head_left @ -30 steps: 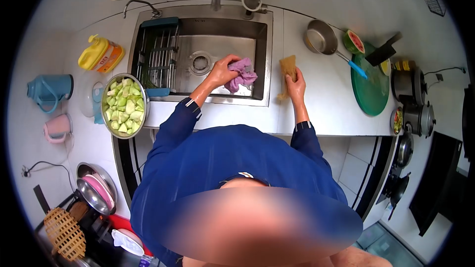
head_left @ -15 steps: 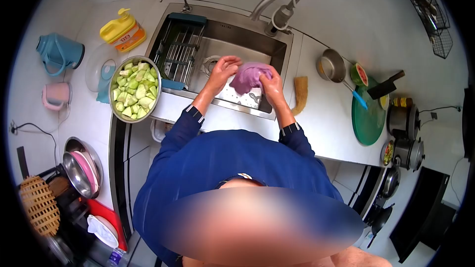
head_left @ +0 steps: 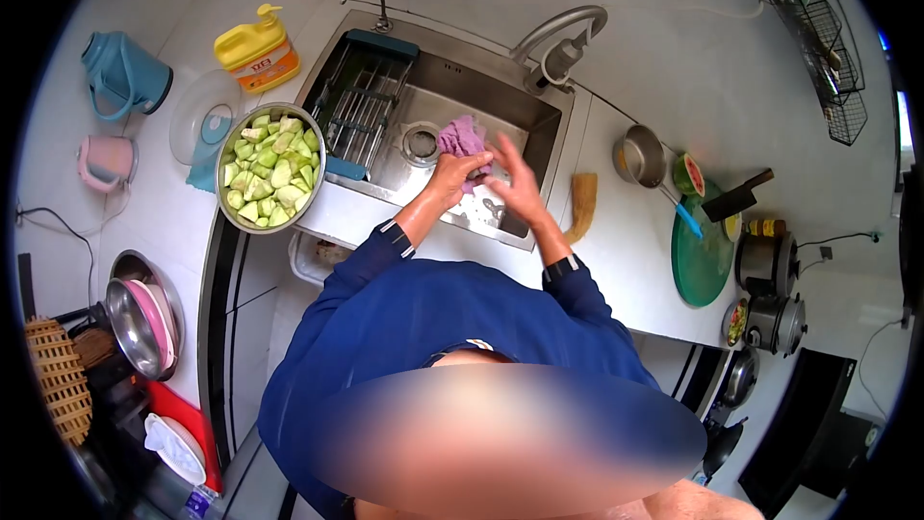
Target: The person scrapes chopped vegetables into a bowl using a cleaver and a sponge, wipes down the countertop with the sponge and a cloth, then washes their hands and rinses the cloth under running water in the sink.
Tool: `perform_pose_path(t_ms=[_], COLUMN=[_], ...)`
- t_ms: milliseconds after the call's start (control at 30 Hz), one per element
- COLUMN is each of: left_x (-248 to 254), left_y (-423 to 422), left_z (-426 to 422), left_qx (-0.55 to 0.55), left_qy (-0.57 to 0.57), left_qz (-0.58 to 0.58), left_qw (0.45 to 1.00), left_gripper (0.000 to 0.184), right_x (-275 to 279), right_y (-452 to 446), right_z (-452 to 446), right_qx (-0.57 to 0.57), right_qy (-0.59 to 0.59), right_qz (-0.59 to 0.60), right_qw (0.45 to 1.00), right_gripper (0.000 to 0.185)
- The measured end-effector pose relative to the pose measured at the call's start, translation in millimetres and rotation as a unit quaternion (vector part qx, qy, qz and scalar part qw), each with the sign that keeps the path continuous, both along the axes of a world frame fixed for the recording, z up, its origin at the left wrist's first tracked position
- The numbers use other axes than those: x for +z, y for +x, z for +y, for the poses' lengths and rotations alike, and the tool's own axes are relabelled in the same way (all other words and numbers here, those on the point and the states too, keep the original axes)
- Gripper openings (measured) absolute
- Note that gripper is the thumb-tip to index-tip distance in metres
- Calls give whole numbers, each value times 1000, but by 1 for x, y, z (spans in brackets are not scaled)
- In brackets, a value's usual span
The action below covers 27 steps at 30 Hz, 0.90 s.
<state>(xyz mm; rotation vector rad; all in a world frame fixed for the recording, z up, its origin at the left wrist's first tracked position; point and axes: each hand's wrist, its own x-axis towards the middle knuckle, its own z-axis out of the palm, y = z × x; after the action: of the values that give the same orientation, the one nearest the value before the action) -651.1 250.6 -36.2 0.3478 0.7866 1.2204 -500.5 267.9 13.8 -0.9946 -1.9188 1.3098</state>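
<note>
Purple cloth gripped in left hand over sink; right hand open beside it; rack between cloth and bowl.

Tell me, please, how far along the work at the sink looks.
Apparently done: the green pieces are cut and in the bowl. In hand: the left hand holds the bunched cloth over the sink, the right open beside it. Probably left: putting away the brush, pan and cleaver, all out by the sink's right. Whether the cloth is clean, I cannot tell.
</note>
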Motion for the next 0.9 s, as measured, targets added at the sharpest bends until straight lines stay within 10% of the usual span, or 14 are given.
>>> perform_pose_path(t_ms=[133, 233, 400, 633, 700, 900], left_x=[36, 43, 48, -3, -51, -54], left_y=[1, 20, 16, 31, 43, 39], left_z=[-3, -4, 0, 17, 27, 19], left_qx=[-99, -235, -290, -149, -90, -84], left_qy=[12, -36, -27, -34, 87, 2], left_qz=[-128, -275, -289, 177, 450, 606], left_qw=[987, 932, 912, 972, 884, 791], left_gripper=[14, 18, 17, 14, 26, 27], right_x=[20, 32, 24, -39, -55, -111], right_y=[10, -16, -16, -31, -36, -38], right_z=[26, 33, 64, 74, 70, 75], right_qx=[-80, 72, 108, 0, -59, -217], right_qy=[-142, -313, -322, -183, -185, -113], right_qz=[240, 394, 246, 59, 58, 32], right_qw=[957, 861, 908, 981, 979, 969], right_gripper=[81, 79, 47, 16, 15, 13])
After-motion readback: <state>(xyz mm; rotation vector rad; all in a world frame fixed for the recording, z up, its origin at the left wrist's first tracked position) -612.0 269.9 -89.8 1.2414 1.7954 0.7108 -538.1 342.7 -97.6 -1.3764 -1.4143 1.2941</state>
